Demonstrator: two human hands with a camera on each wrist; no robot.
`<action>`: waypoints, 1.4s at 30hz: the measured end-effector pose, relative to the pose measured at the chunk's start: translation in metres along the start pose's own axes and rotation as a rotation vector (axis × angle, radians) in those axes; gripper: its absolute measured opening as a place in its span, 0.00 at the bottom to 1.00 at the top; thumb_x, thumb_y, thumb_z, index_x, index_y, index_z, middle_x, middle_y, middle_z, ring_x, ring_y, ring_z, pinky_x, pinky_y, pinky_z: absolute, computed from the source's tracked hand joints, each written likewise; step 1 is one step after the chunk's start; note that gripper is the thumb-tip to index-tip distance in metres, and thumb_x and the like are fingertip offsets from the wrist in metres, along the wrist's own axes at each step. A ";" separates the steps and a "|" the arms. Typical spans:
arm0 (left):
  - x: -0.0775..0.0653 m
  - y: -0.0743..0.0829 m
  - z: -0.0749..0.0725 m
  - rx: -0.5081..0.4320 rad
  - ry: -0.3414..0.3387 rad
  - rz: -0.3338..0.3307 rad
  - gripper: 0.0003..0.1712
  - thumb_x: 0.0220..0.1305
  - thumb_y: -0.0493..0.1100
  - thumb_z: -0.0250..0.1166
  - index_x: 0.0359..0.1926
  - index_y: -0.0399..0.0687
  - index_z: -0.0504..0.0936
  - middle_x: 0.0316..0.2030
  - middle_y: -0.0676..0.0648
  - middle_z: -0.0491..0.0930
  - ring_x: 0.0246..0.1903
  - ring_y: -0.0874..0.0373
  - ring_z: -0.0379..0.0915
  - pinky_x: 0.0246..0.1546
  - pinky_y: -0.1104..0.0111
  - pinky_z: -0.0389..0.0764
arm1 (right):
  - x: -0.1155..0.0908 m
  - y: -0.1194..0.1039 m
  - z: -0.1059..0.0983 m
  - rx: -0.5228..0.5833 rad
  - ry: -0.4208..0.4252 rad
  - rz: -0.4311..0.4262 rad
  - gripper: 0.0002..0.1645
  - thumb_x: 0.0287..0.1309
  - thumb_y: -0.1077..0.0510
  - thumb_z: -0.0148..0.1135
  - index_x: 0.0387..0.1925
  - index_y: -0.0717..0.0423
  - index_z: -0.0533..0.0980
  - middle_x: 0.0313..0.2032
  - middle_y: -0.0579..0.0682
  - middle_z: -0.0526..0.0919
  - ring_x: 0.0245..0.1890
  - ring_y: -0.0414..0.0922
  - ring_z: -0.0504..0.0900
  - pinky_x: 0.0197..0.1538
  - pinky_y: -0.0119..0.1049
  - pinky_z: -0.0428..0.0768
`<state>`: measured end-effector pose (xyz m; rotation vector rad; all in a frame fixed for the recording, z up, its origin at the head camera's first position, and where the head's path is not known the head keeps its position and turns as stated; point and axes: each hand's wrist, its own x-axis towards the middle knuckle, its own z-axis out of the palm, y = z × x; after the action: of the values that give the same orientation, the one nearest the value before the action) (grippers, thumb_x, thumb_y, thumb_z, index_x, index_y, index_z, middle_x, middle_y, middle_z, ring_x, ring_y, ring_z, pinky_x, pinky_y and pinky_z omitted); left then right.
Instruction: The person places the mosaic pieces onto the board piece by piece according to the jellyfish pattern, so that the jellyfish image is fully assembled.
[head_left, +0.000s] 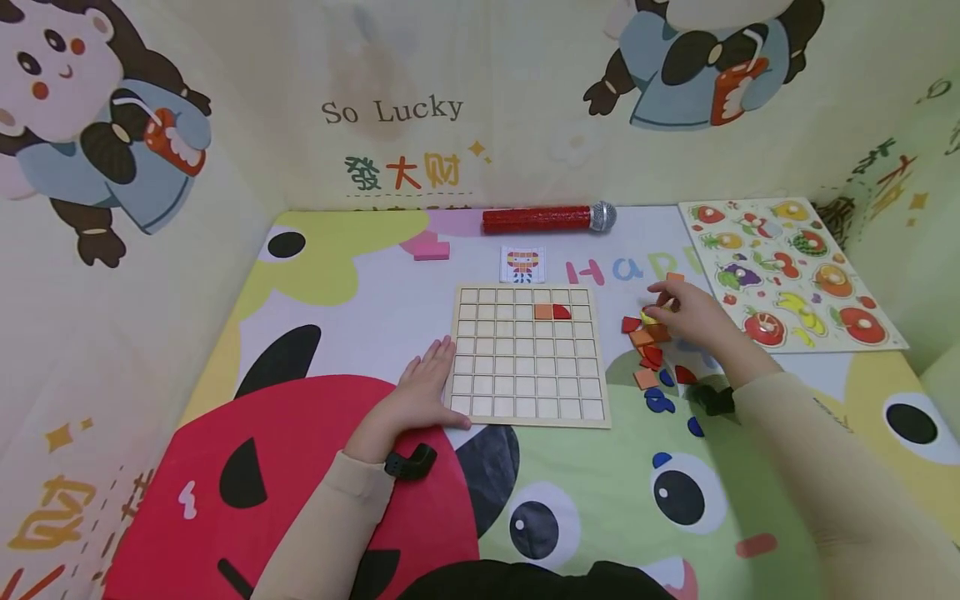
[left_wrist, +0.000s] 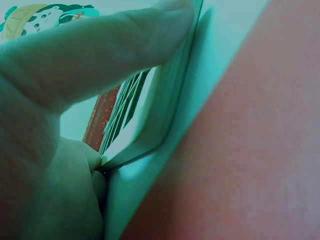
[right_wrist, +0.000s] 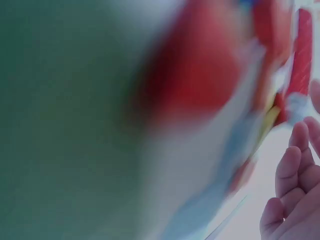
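A wooden grid board [head_left: 527, 422] lies on the table; an orange square [head_left: 543, 312] and a red quarter-round piece [head_left: 562, 312] sit side by side in its upper cells. My left hand [head_left: 426, 390] rests at the board's left edge, fingers fairly straight, thumb [left_wrist: 115, 47] against the lower corner. Over a small pile of coloured pieces [head_left: 642, 338] hovers my right hand [head_left: 690, 312], its fingers loosely bent with a gap between index finger and thumb. A yellow piece [head_left: 648, 318] lies by the thumb; no held piece shows in the right wrist view.
Behind the board lie a small picture card [head_left: 523, 265], a red microphone [head_left: 547, 219] and a pink block [head_left: 432, 251]. A fruit picture board [head_left: 795, 275] lies at the right. Blue pieces [head_left: 659, 402] are scattered below the pile.
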<state>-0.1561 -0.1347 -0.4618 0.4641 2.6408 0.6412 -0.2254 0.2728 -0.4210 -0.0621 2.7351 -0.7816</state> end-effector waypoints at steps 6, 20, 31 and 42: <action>-0.001 0.000 0.001 -0.012 -0.009 -0.017 0.71 0.33 0.57 0.75 0.71 0.48 0.38 0.72 0.49 0.36 0.71 0.52 0.29 0.68 0.50 0.37 | -0.016 0.037 -0.008 -0.003 -0.017 0.042 0.37 0.58 0.42 0.55 0.61 0.61 0.61 0.45 0.62 0.71 0.39 0.52 0.68 0.38 0.38 0.69; -0.001 -0.001 0.002 -0.023 -0.005 -0.022 0.71 0.33 0.56 0.75 0.71 0.49 0.38 0.72 0.49 0.36 0.71 0.52 0.29 0.68 0.50 0.37 | -0.018 0.048 -0.010 -0.028 -0.035 0.048 0.33 0.61 0.47 0.53 0.62 0.61 0.60 0.47 0.65 0.71 0.42 0.55 0.68 0.48 0.52 0.69; 0.000 0.002 0.000 -0.020 0.001 -0.006 0.71 0.32 0.56 0.75 0.71 0.47 0.38 0.72 0.48 0.36 0.71 0.51 0.29 0.68 0.49 0.37 | -0.014 0.053 -0.009 -0.059 -0.043 0.060 0.33 0.61 0.49 0.53 0.61 0.63 0.61 0.48 0.65 0.71 0.44 0.56 0.68 0.52 0.56 0.68; 0.001 0.001 0.000 -0.013 0.004 -0.012 0.71 0.32 0.56 0.75 0.71 0.49 0.38 0.72 0.48 0.37 0.71 0.52 0.30 0.68 0.50 0.37 | -0.013 0.054 -0.008 -0.028 -0.045 0.090 0.30 0.61 0.50 0.52 0.58 0.65 0.63 0.48 0.65 0.71 0.44 0.56 0.68 0.54 0.57 0.67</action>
<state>-0.1562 -0.1336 -0.4619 0.4432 2.6399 0.6555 -0.2130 0.3244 -0.4388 0.0366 2.6861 -0.7092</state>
